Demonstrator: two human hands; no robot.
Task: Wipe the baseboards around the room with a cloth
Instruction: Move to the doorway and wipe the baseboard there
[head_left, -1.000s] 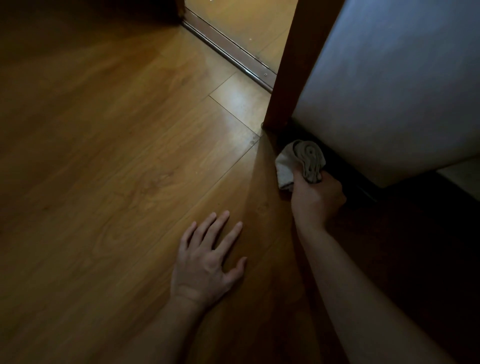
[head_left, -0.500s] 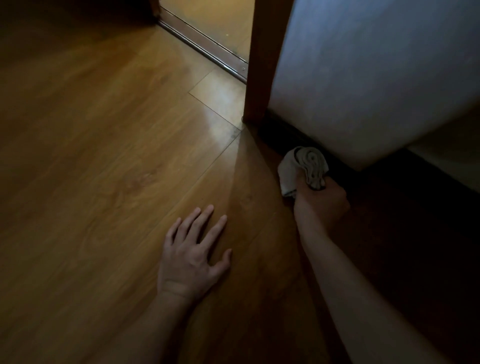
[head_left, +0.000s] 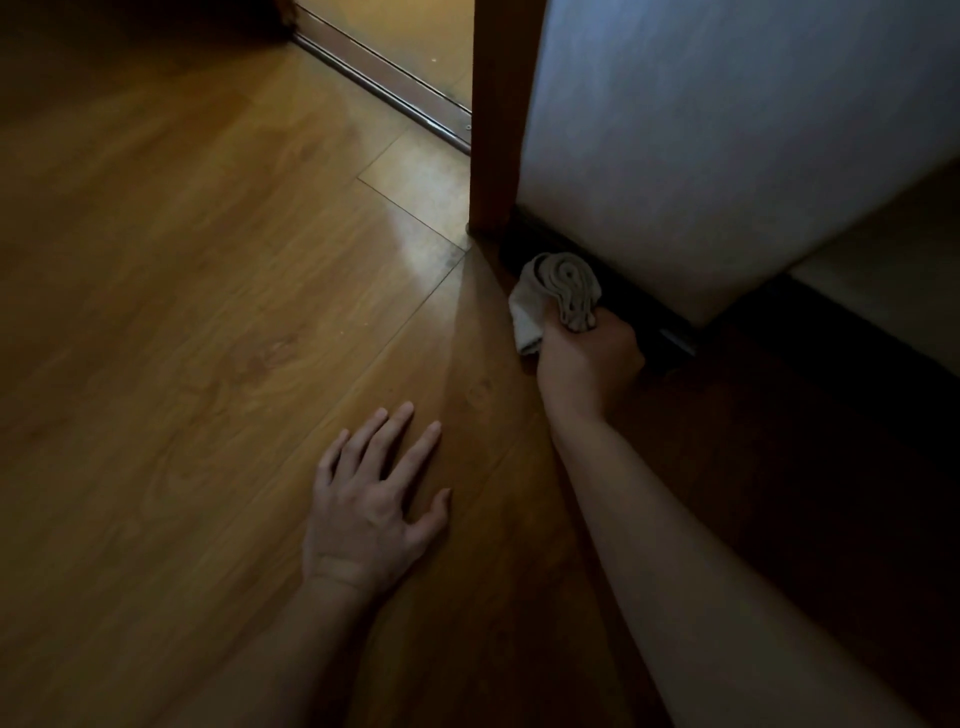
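Wooden floor (head_left: 182, 312) stretches under me in dim light, brighter near the metal threshold rail (head_left: 384, 73) of the doorway. My left hand (head_left: 371, 504) lies flat on the boards with fingers straight and spread, holding nothing, and it has stayed planted in the same spot as half a second ago. My right hand (head_left: 589, 358) is clenched around the bunched grey cloth (head_left: 558, 296), pressing it against the dark baseboard (head_left: 634, 304) at the foot of the white wall (head_left: 701, 130). Since the earlier frame the cloth has slid along the baseboard toward the brown door frame (head_left: 498, 114) and now sits near its base. My view has shifted slightly too.
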